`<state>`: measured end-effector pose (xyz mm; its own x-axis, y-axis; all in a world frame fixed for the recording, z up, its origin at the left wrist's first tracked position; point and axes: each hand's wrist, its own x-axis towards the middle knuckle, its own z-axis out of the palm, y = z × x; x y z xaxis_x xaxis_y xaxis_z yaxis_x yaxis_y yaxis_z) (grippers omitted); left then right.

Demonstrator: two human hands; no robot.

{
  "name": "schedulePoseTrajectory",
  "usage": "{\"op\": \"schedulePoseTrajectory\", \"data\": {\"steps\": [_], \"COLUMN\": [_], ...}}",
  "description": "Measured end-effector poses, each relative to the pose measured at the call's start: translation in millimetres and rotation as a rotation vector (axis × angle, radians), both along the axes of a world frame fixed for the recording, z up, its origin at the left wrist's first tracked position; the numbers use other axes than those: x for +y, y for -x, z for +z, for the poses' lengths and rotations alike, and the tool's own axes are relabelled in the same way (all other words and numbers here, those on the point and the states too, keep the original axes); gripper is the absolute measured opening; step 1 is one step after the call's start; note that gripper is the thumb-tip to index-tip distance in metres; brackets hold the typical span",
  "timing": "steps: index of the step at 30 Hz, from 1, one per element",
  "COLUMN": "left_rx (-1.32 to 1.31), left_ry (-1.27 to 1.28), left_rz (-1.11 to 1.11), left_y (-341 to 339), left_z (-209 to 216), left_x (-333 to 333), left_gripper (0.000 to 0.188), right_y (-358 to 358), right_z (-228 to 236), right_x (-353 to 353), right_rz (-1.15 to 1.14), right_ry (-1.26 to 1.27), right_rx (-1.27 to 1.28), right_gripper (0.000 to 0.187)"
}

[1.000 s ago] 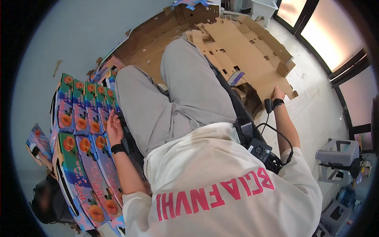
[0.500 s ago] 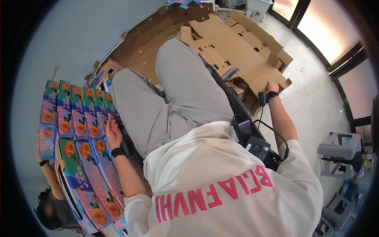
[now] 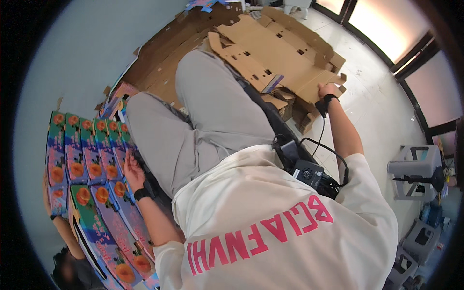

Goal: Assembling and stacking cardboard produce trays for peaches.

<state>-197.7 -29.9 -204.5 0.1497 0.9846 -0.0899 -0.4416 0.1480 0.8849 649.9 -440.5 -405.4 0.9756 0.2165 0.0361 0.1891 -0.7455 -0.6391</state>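
My right hand (image 3: 328,90) is closed on the near right corner of a flattened brown cardboard box (image 3: 270,48). The sheet has slots and folded flaps, and it lies over other cardboard to the right of my legs. My left hand (image 3: 134,171) hangs beside my left thigh with its fingers loosely bent and apart, nothing in it. Next to it stand rows of colourful cartons (image 3: 96,159) printed with orange fruit; I cannot tell whether my fingertips touch them.
At the left, a co-worker's arm (image 3: 67,237) reaches along the outer carton. A brown cardboard bin wall (image 3: 159,53) rises beyond my knees. Grey plastic stools (image 3: 415,169) stand at the right on the tiled floor (image 3: 367,92). A cabled black device (image 3: 309,174) rests at my waist.
The whole view has shifted a little. My right hand still grips the cardboard, whose near part has tilted and moved slightly. On the left, the co-worker's outer carton now lines up with the row.
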Motion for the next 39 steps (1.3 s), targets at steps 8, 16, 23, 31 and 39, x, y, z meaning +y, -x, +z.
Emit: {"op": "schedulePoseTrajectory", "data": {"steps": [8,16,23,31,39], "left_rx": [-0.006,0.094,0.320,0.452,0.455], "left_ry": [0.029,0.035,0.064,-0.019,-0.026], "left_rz": [-0.029,-0.055,-0.197,-0.124,-0.113], "left_y": [17,18,14,-14,-21], "left_z": [-15,-1,24,32,34], "left_x": [-9,-25,-48,-77,-85], "left_gripper": [0.043,0.040,0.033,0.034,0.034], "right_y": [112,137,146,178,229], "right_z": [71,60,103,109,46], "right_x": [-49,-64,1,78,34], "right_rz": [0.362,0.384,0.641,0.961,1.164], "right_ry": [0.642,0.481,0.218,0.016,0.313], "right_rx": [0.159,0.146,-0.377,-0.458,-0.393], "right_gripper": [0.080,0.044,0.073,0.022,0.028]}}
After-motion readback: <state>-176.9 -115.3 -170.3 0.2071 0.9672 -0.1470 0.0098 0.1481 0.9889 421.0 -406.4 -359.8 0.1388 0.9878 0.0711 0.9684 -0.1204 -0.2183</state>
